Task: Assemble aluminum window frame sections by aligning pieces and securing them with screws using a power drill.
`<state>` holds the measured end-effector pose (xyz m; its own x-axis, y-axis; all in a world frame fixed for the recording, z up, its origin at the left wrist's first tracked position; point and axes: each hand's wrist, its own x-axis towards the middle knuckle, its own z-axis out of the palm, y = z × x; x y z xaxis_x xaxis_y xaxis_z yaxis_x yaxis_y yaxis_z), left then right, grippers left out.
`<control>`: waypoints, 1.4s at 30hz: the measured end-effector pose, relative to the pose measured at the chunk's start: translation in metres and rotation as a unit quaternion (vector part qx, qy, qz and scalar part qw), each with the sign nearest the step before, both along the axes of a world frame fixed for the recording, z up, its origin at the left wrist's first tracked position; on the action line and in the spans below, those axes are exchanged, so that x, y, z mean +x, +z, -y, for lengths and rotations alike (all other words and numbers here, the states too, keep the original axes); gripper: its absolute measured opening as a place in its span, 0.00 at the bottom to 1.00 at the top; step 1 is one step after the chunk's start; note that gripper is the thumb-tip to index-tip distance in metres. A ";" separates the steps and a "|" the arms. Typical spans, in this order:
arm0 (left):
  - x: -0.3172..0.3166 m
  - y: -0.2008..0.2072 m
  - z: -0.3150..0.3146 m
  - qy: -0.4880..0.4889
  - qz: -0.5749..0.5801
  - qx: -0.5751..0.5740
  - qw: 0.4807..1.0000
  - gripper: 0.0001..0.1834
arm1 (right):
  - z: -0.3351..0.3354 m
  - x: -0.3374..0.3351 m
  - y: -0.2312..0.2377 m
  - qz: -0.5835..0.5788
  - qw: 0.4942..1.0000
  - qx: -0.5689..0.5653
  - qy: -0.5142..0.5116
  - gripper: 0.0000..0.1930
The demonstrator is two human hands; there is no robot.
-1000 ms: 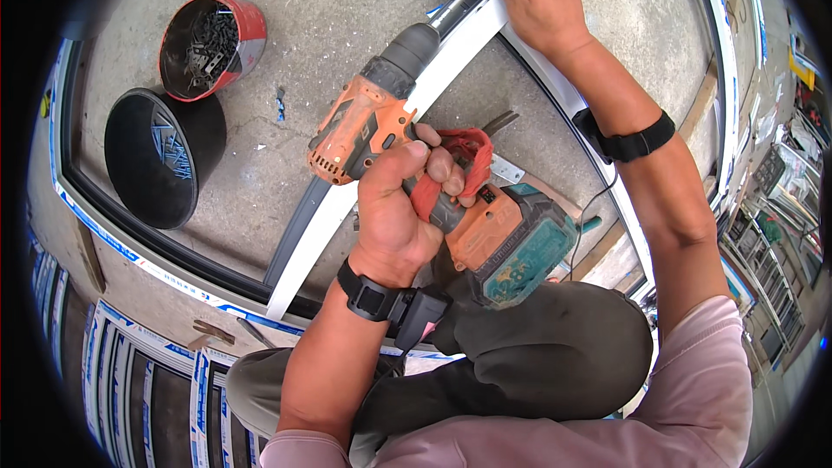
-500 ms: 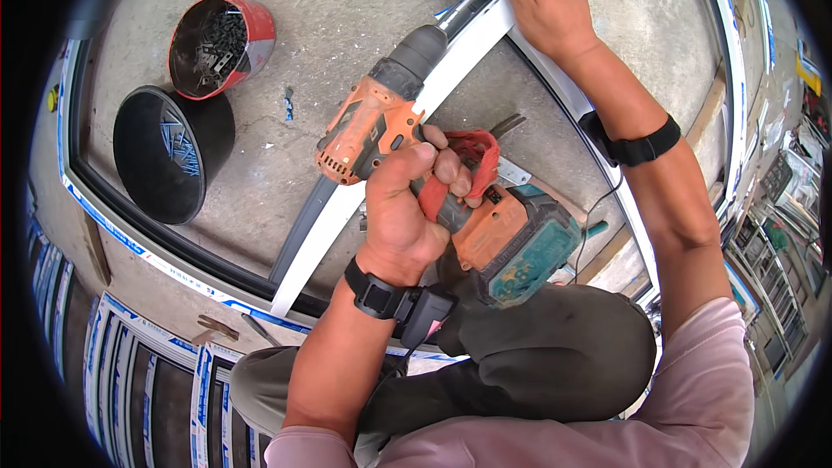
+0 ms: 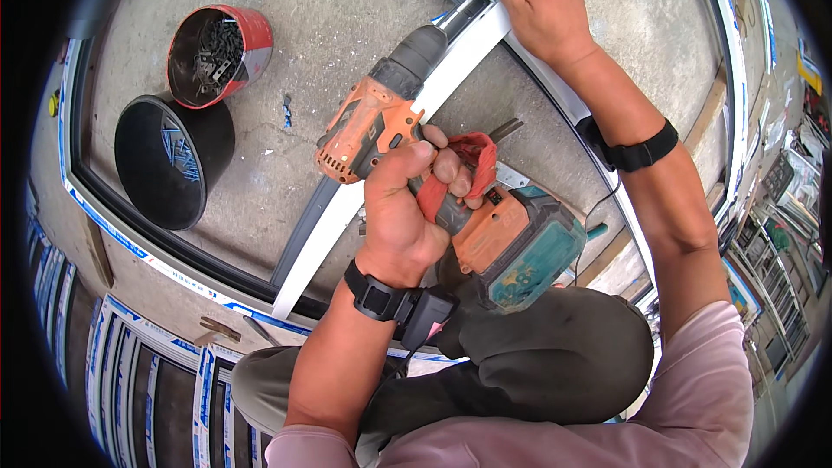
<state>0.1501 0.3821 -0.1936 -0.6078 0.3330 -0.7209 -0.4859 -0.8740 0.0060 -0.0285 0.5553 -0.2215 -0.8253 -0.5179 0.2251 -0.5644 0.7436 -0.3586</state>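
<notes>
My left hand (image 3: 403,208) is wrapped around the grip of an orange and black cordless drill (image 3: 368,126) with a teal-edged battery. A red cloth strip (image 3: 472,156) is tied around the grip near my fingers. The drill's long driver bit (image 3: 464,16) reaches up to a joint between metal frame bars. Right beside the bit's tip, my right hand (image 3: 546,13) grips the frame bar (image 3: 485,35), its thumb along the near side. Its other fingertips are partly hidden at the upper edge of the picture. Whether a screw sits under the bit cannot be made out.
At the left stand a black bucket (image 3: 221,143) holding long screws and a red bucket (image 3: 258,43) holding small dark metal parts. Pliers (image 3: 221,328) lie by the frame's near edge. More taped frames (image 3: 143,329) lie at lower left. Metal pieces (image 3: 780,243) crowd the far right.
The view has shifted very slightly, so the buckets appear a little lower. Both hands keep their hold, and the drill stays at the same joint.
</notes>
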 end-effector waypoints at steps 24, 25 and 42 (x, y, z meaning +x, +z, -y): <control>0.052 0.037 0.065 -0.108 -0.065 -0.164 0.978 0.17 | -0.126 0.126 -0.003 -0.008 0.965 0.073 -0.251 0.29; 0.059 0.039 0.074 -0.113 -0.069 -0.191 0.973 0.18 | -0.145 0.136 -0.002 -0.012 0.956 0.108 -0.272 0.30; 0.091 0.023 0.122 -0.148 -0.016 -0.351 0.924 0.15 | -0.111 0.228 0.011 0.019 0.957 0.132 -0.259 0.35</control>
